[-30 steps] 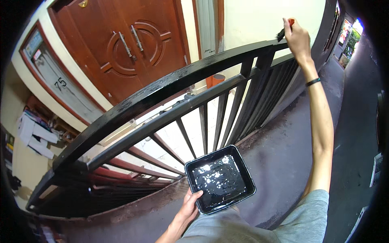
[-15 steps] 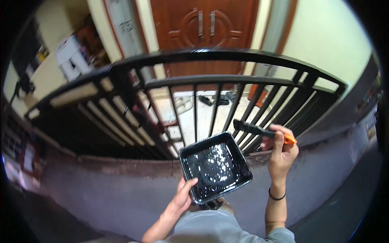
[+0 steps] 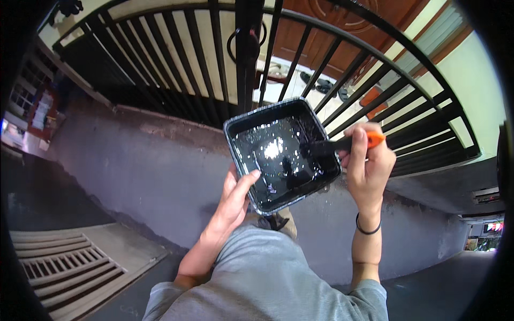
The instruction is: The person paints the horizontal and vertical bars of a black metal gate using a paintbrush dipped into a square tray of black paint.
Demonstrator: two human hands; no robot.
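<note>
A square black paint tray point(image 3: 235, 140), wet with glossy black paint point(image 3: 278, 171), is held in front of my body. My left hand point(image 3: 236, 193) grips its near left side, thumb over the rim and the other fingers underneath. In my right hand point(image 3: 369, 160) is a paintbrush point(image 3: 342, 143) with an orange-tipped handle and a black-coated head. The brush head reaches over the tray's right rim into the tray; whether its bristles touch the paint is hard to tell.
Beyond the tray stands a black metal gate point(image 3: 332, 48) with vertical bars and a curved top rail. Sandals point(image 3: 324, 85) lie behind it, before a brown wooden door point(image 3: 326, 21). A low grey ledge point(image 3: 160, 176) runs below the gate; a floor grate point(image 3: 69, 267) is at lower left.
My view has turned down and left. The brush has gone from beside the gate bars, clear of the tray, to inside the tray. My left hand still holds the tray.
</note>
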